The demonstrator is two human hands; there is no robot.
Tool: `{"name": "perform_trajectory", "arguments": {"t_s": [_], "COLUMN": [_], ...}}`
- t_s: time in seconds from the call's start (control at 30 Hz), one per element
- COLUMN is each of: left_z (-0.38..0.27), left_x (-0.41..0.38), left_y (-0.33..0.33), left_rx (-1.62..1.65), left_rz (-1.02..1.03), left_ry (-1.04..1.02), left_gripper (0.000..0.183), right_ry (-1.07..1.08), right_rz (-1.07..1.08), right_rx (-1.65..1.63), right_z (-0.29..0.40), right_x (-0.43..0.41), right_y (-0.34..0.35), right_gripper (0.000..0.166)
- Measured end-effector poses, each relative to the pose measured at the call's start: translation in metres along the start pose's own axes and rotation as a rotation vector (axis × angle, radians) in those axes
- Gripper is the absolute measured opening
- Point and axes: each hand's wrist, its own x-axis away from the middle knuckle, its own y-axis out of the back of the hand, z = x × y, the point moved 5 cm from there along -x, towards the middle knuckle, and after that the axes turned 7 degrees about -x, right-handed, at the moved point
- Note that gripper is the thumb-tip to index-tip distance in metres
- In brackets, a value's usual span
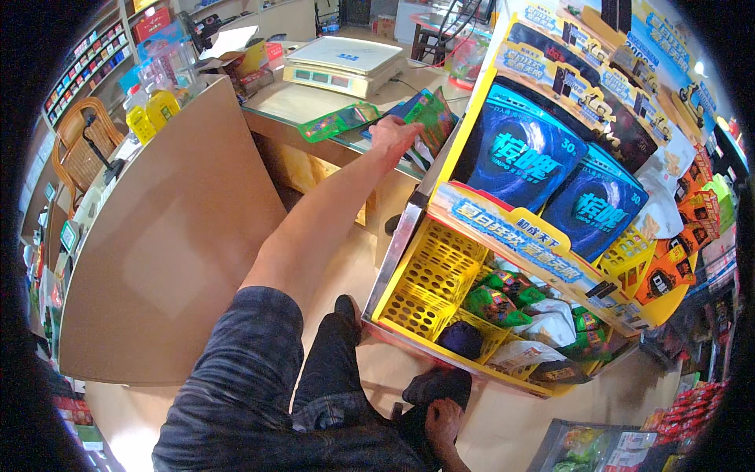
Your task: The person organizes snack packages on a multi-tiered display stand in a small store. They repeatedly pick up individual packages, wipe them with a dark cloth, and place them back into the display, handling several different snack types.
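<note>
My left hand reaches out to the glass-topped counter, its fingers on a green snack packet that stands tilted at the counter's corner. Whether the fingers are closed on that packet cannot be told. Another green packet lies flat just left of the hand, and a dark blue packet shows partly behind the fingers. My right hand hangs low near my leg, fingers curled, with no object visible in it. Beside it stands the yellow display rack, holding blue pouches and green packets.
A white weighing scale stands on the counter. The curved brown desk panel rises at left, with bottles of yellow liquid beyond it. A carton of packets sits on the floor at lower right. Cables run behind the scale.
</note>
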Motion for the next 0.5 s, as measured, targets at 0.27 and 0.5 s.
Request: {"name": "perform_trajectory", "arguments": {"t_s": [0.27, 0.5], "left_z": [0.034, 0.046], "left_x": [-0.033, -0.066], "left_y": [-0.012, -0.018], "left_rx": [-0.135, -0.484], "left_rz": [0.083, -0.104], "left_ry": [-0.175, -0.466], "left_gripper": [0.048, 0.041], "right_ry": [-0.05, 0.056], "right_rz": [0.13, -0.034], "right_rx": [0.09, 0.038], "right_z": [0.0, -0.009], "right_x": [0.008, 0.007], "right_y": [-0.006, -0.006], "right_gripper": [0.012, 0.016]}}
